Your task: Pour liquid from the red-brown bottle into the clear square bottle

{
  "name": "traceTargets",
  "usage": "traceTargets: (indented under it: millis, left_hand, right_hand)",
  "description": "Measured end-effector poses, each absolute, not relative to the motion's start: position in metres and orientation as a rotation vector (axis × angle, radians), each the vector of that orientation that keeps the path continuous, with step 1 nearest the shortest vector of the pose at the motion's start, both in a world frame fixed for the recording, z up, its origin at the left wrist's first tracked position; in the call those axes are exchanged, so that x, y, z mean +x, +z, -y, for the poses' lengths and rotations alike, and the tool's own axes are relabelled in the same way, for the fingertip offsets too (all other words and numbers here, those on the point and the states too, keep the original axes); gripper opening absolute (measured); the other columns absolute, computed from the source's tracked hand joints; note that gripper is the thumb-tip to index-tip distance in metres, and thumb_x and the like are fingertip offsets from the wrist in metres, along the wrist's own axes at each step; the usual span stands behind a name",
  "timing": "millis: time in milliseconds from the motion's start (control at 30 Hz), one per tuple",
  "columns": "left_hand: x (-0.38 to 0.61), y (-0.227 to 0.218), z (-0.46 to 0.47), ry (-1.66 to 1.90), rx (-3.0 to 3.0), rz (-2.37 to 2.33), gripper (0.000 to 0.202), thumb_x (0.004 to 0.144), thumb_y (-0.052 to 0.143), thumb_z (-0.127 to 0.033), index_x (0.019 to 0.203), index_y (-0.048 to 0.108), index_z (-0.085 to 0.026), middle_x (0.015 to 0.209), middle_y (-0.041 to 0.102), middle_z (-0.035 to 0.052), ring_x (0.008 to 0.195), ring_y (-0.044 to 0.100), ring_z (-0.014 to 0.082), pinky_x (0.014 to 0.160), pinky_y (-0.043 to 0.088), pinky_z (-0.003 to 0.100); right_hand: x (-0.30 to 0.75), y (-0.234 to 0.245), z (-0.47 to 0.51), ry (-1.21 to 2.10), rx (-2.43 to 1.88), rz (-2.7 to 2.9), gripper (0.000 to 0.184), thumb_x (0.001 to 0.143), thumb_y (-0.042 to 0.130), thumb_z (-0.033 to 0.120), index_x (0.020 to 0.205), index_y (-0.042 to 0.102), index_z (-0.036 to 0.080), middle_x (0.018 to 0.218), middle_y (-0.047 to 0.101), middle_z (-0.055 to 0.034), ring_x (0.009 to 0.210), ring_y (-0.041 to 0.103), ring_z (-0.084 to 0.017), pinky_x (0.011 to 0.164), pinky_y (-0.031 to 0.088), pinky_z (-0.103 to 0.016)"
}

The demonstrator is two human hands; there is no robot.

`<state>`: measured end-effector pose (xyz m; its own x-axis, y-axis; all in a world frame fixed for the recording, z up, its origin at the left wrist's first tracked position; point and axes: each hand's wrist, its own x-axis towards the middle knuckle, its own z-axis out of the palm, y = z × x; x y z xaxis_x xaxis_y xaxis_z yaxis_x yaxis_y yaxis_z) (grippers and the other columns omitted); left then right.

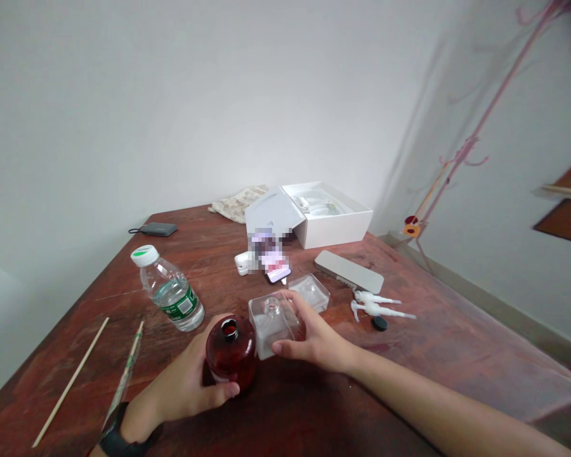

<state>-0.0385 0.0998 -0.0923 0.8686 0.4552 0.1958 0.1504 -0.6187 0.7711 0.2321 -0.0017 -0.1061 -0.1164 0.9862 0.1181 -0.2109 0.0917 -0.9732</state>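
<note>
My left hand [197, 377] is wrapped round a dark red-brown bottle [231, 355] with an uncapped neck. Close beside it, a clear square bottle [271, 327], also uncapped, is in the grip of my right hand [309, 336], thumb on the near side and fingers behind. Just past my right hand sits a second clear square container [309, 292]. Two white pump heads [378, 306] lie to the right, near a small black cap [379, 324]. A water bottle [171, 295] with a green label stands left of my hands, partly filled.
Chopsticks [71, 381], one pair wrapped [126, 371], lie at the left of the wooden table [181, 251]. Farther back are a phone [278, 271], a white earbud case [242, 263], a grey case [349, 270], an open white box [337, 225], a cloth [235, 204] and a grey pouch [157, 229].
</note>
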Motion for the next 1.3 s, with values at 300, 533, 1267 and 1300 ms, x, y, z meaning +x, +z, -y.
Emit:
traceTargets:
  millis: [300,533,1267,1300]
  left_hand:
    - [-0.041,-0.1,-0.108,0.511,2.17,-0.477,0.089,0.089,0.072,-0.075,0.155,0.047,-0.021,0.15,0.058,0.0171,0.131,0.06,0.0408,0.121,0.045,0.054]
    - [-0.036,-0.095,-0.102,0.488,2.1,-0.413,0.094,0.092,0.071,-0.074,0.161,0.037,-0.021,0.155,0.052,0.02,0.142,0.053,0.0434,0.125,0.04,0.057]
    - [-0.033,-0.094,-0.098,0.466,2.188,-0.367,0.095,0.094,0.069,-0.072,0.166,0.032,-0.023,0.174,0.029,0.0197,0.158,0.033,0.0463,0.132,0.024,0.063]
    - [-0.032,-0.093,-0.097,0.466,2.173,-0.37,0.096,0.094,0.069,-0.073,0.166,0.031,-0.023,0.174,0.031,0.0196,0.158,0.034,0.0462,0.132,0.025,0.063]
  right_hand:
    - [0.23,-0.115,-0.002,1.178,-1.119,1.255,0.08,0.073,0.095,0.037,0.138,0.05,0.022,0.147,0.065,-0.0185,0.137,0.064,-0.034,0.118,0.05,-0.054]
    - [0.234,-0.126,-0.005,0.894,-1.383,1.426,0.106,0.066,0.099,0.029,0.159,0.049,0.018,0.155,0.063,-0.0194,0.142,0.061,-0.038,0.123,0.044,-0.057]
    - [0.231,-0.115,-0.005,0.742,-1.571,1.562,0.085,0.081,0.084,0.023,0.16,0.053,0.016,0.114,0.083,-0.0118,0.092,0.075,-0.027,0.085,0.06,-0.039]
    - [0.23,-0.114,-0.006,0.724,-1.578,1.56,0.084,0.081,0.084,0.024,0.159,0.054,0.016,0.115,0.083,-0.0127,0.092,0.076,-0.027,0.085,0.061,-0.039]
